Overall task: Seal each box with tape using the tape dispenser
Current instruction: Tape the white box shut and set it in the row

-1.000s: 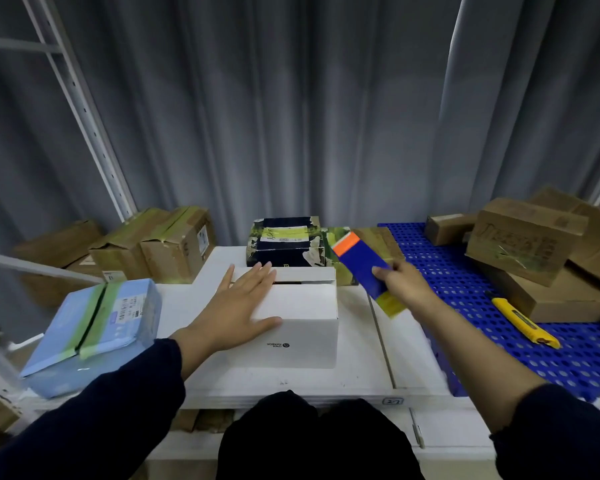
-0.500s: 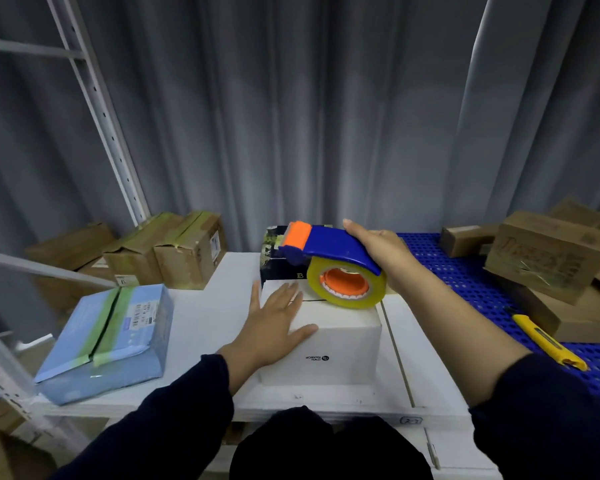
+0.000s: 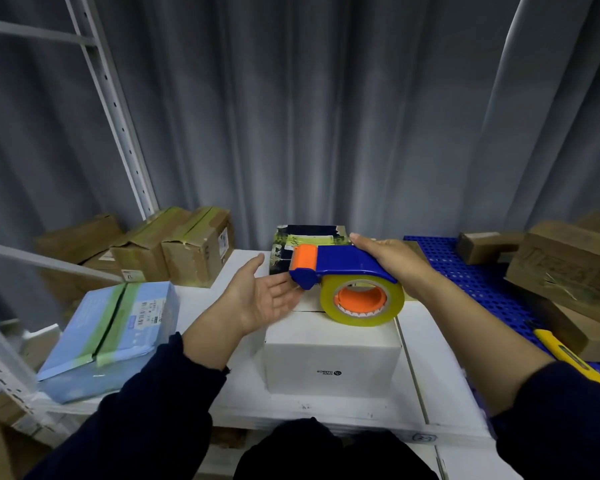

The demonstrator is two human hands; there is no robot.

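left hand (image 3: 257, 301) lifted off white box (image 3: 333, 355), fingertips hidden behind tape dispenser (image 3: 349, 266)

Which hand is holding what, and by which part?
Right hand grips the blue-and-orange plastic tape dispenser by the rear of its blue top cover. Left hand is open beside its nose, holding nothing.

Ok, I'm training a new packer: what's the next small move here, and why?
Likely pull the tape's free end out with the left hand: it lies open by the orange roller of the tape dispenser, which the right hand holds over the white box, whose top shows no tape.
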